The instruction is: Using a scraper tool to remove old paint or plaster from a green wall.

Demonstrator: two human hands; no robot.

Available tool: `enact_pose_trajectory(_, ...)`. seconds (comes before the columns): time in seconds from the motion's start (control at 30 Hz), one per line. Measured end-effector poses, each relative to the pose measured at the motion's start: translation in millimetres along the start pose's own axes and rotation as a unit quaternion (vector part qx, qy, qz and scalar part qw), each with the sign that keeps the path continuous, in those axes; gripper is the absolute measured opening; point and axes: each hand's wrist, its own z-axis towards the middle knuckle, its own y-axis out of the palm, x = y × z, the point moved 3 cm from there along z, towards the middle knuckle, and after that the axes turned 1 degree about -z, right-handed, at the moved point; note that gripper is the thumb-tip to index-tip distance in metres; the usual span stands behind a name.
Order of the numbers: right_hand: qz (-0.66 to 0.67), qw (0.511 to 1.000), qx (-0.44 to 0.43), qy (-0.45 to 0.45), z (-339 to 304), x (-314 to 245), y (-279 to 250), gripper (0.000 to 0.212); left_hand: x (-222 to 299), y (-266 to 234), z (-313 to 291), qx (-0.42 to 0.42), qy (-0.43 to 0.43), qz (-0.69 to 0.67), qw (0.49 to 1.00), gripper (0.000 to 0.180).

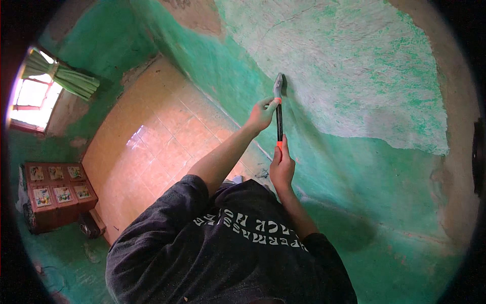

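Note:
A long-handled scraper [279, 121] with a black shaft, orange bands and a grey metal head slants up in front of me. My left hand [261, 114] is closed round its upper part, just below the head. Lower down, my right hand [282, 168] grips the handle near the lower orange band. The head's tip meets or nearly meets the wall [243, 71], at the border between green paint and a large pale patch [349, 76]. Green traces streak that patch. Whether the tip touches the wall I cannot tell.
Orange-brown floor tiles [167, 131] run along the wall's foot at the left, with dusty bits near it. A reddish-brown cabinet [61, 190] with picture panels stands at the far left. Above it is a bright window [33, 101] with a tied green curtain [76, 81].

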Motion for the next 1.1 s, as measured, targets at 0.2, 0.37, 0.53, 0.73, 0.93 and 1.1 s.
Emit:
enact_pose_trajectory(0.2,0.018,0.999,0.029,-0.030,-1,1,-5,0.049,-2,10,-4,0.028,0.018,-0.010,0.999,0.044)
enact_pose_trajectory(0.37,0.038,0.992,0.051,-0.113,18,-8,7,0.046,-2,-6,14,0.072,0.023,-0.057,0.996,0.046)
enact_pose_trajectory(0.53,0.042,0.998,0.034,-0.029,-5,2,1,0.048,-2,6,-4,0.036,0.045,0.037,0.998,0.048)
enact_pose_trajectory(0.73,0.043,0.998,0.023,-0.046,11,-7,11,0.048,12,-5,6,0.063,0.046,0.007,0.997,0.045)
enact_pose_trajectory(0.93,0.063,0.993,0.070,-0.076,-2,12,14,0.049,2,8,-8,0.028,-0.010,0.082,0.996,0.052)
enact_pose_trajectory(1.1,0.036,0.996,0.036,-0.075,17,-6,21,0.047,9,-14,10,0.061,0.008,0.030,0.998,0.048)
